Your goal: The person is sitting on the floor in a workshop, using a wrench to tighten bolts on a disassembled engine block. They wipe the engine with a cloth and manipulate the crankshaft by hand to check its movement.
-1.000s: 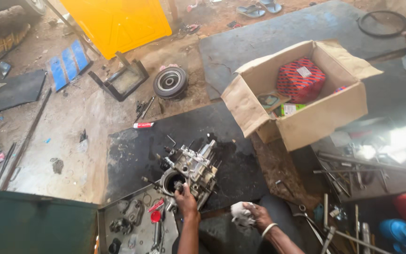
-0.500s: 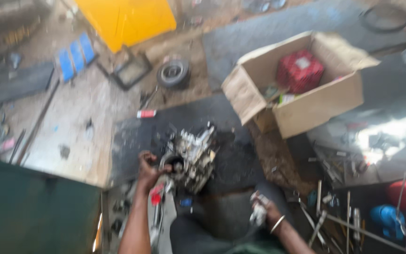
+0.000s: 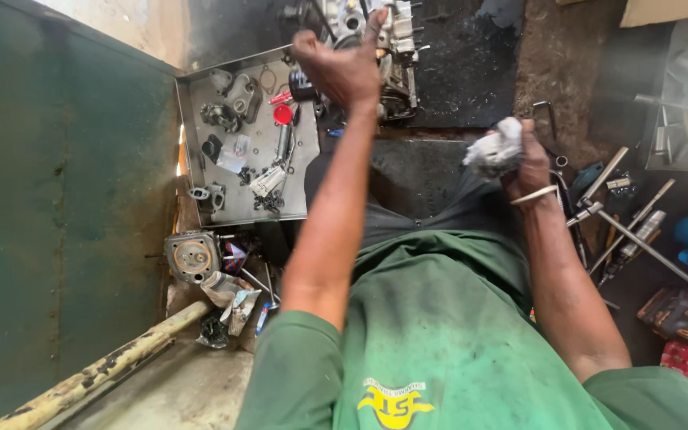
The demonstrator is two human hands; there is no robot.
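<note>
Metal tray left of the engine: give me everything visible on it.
The tray is a shallow, rectangular, grey sheet-metal pan with low raised rims, scuffed and grimy. It lies flat on the floor, between the green panel and the engine, its corner near the left hand, which does not touch it. It holds loose small parts: grey castings, a ring-shaped gasket, a red cap, a clear bag and a whitish ribbed piece. A round part lies just outside its near edge.

Green metal wall (image 3: 49,199), dirty floor (image 3: 567,80)
</note>
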